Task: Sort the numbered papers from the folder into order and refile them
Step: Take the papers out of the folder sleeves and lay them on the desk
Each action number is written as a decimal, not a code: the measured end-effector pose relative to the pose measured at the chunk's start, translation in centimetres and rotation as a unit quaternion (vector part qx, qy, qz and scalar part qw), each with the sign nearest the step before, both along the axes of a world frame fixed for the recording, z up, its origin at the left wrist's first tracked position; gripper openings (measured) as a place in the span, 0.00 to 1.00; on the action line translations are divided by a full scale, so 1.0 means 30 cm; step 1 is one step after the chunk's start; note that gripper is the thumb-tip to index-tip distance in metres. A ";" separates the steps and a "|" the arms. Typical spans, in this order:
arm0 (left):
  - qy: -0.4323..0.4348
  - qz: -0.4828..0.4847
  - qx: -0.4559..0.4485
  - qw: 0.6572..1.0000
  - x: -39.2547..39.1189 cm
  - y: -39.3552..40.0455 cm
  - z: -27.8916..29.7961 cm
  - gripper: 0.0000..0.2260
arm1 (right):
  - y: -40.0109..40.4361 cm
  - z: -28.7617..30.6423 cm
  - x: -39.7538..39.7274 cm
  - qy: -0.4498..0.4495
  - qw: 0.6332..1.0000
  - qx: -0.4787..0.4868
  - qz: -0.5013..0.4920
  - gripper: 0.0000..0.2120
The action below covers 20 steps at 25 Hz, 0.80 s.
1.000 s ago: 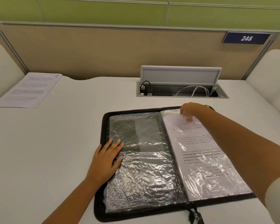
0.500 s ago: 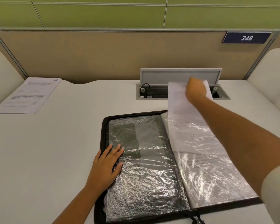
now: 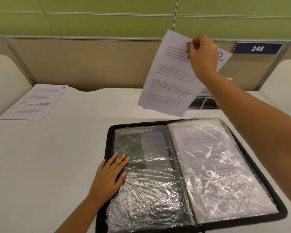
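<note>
A black zip folder (image 3: 252, 172) lies open on the white desk, its clear plastic sleeves crinkled. The left sleeve (image 3: 146, 165) holds no paper; the right sleeve (image 3: 213, 165) shows a printed page inside. My left hand (image 3: 110, 176) rests flat on the folder's left edge, fingers straight. My right hand (image 3: 202, 56) is raised above the desk and pinches the top of a printed sheet (image 3: 170, 78) with a blue handwritten 2 at its corner. The sheet hangs free in the air, tilted. Another printed sheet, marked 4 (image 3: 36, 101), lies flat at the far left.
A cable box (image 3: 203, 103) is sunk into the desk behind the held sheet, mostly hidden by it. A beige partition with a sign reading 248 (image 3: 257, 48) closes the back. Pale rounded dividers (image 3: 5, 78) stand at both sides of the white desk (image 3: 48, 157).
My right hand pulled the sheet up out of the right sleeve and lifted it clear of the folder. A further page now shows in that sleeve. My left hand stayed put.
</note>
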<state>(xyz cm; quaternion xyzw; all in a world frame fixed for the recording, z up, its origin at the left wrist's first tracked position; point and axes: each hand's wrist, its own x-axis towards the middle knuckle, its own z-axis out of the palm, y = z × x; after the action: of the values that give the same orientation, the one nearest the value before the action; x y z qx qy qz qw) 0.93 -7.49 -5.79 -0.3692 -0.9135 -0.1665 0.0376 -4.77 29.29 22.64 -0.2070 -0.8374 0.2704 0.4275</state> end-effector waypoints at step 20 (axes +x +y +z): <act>-0.050 0.128 0.077 0.988 0.026 0.004 0.023 0.38 | -0.221 -0.032 0.294 0.049 0.956 0.214 0.195 0.11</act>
<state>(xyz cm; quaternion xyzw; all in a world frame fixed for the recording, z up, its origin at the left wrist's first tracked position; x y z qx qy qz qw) 1.72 -7.38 -5.10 -0.2370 -0.9385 -0.2479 0.0414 4.04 22.66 21.67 0.0697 -0.8779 0.1728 0.4410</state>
